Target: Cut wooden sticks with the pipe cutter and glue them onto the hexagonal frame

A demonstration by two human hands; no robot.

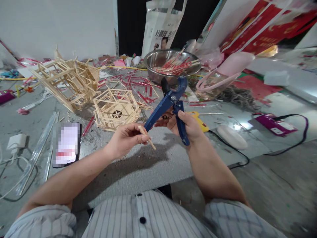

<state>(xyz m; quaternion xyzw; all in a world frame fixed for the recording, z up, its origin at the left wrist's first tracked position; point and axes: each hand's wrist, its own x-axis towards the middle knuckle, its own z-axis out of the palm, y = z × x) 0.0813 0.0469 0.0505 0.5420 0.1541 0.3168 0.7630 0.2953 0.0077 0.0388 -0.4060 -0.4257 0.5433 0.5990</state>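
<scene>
My left hand pinches a short wooden stick between thumb and fingers, held above the grey table. My right hand grips the handles of blue cutting pliers, whose jaws point up and away. The stick's end lies close to the lower blue handle. Just beyond my hands stands a small house-like frame of wooden sticks, with a larger stick frame behind it to the left.
A metal bowl holds red and wooden sticks at the back. Red stick scraps litter the table around it. A yellow glue gun, a white oval object, a phone, black cables and a pink-handled container lie nearby.
</scene>
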